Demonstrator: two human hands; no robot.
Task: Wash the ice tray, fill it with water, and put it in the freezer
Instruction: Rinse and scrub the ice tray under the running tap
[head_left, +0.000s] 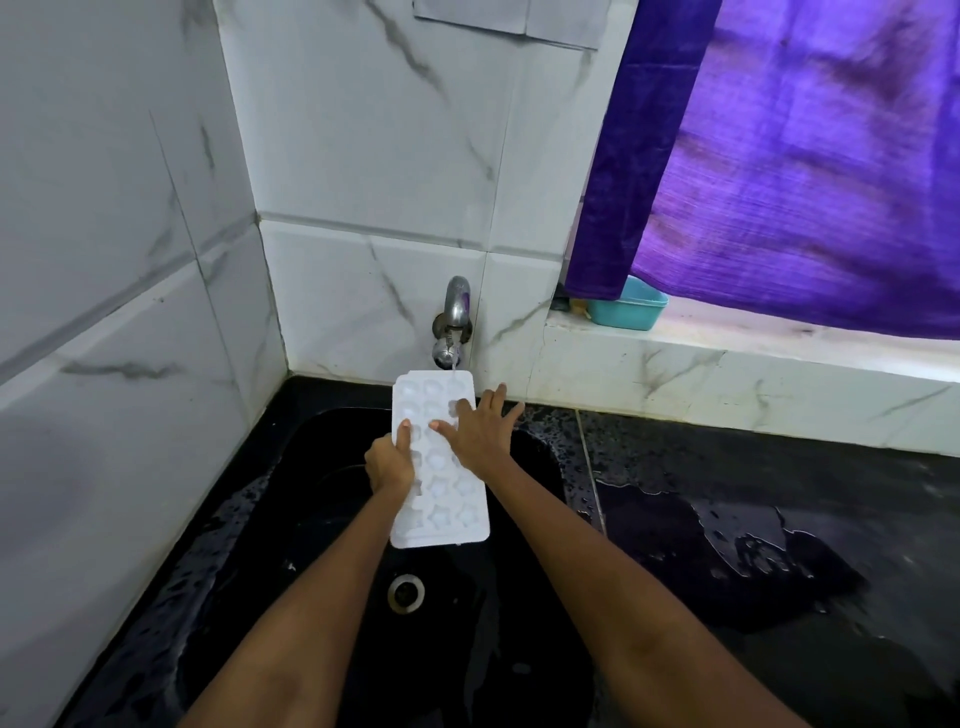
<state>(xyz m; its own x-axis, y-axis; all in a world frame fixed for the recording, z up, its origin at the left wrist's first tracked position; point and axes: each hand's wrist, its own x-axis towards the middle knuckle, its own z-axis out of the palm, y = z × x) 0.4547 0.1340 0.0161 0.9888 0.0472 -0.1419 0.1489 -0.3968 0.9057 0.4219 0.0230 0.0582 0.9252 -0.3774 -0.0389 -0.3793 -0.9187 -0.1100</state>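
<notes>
A white ice tray (448, 501) with several rounded cups hangs over the black sink (322, 530), its far end under the metal tap (454, 317). A thin stream of water falls from the tap onto the tray's far right corner. My left hand (390, 462) grips the tray's left long edge, thumb on top. My right hand (480, 434) lies flat on the tray's upper face, fingers spread over the cups and past the right edge.
The sink's drain (405, 593) lies below the tray. A wet black counter (779, 519) with a puddle stretches to the right. On the marble ledge behind it stands a teal plastic tub (628, 306), partly behind a purple curtain (805, 171). Tiled walls close the left and back.
</notes>
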